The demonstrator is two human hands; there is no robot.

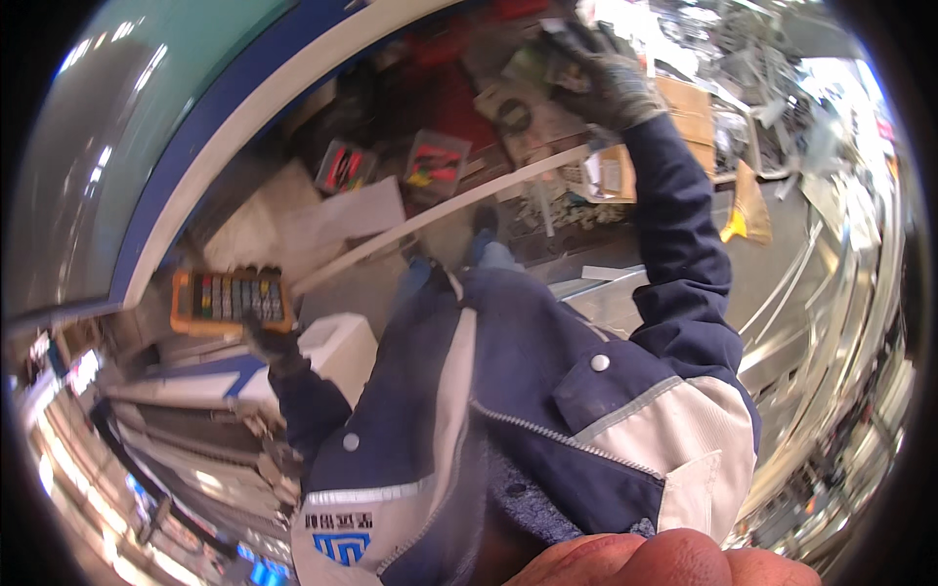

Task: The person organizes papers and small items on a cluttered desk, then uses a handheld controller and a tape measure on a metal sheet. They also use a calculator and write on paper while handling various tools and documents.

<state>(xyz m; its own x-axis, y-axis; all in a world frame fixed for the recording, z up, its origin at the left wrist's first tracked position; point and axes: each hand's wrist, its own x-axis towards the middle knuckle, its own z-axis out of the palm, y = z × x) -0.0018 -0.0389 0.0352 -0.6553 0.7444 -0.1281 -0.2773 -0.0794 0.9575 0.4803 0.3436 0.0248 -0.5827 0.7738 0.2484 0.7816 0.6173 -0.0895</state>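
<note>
An orange handheld control keypad (232, 301) with rows of grey and coloured keys is in my left hand (272, 344), at the left. The dark-gloved thumb lies over its lower edge by the keys, and what look like fingertips show along its top edge. My right hand (611, 90), in a grey glove, reaches far forward at the top right. Its fingers look stretched and apart, somewhat blurred, above papers and small parts on a cluttered shelf. A pale sheet with a dark round mark (515, 115) lies beside it.
Two clear bins (436, 166) (344, 168) hold red and dark items. A white sheet (357, 213) lies near them, behind a pale rail (459, 202). Cardboard boxes (687, 122) and metal scrap (772, 88) are at the right. A blue-edged machine panel (186, 161) curves along the left.
</note>
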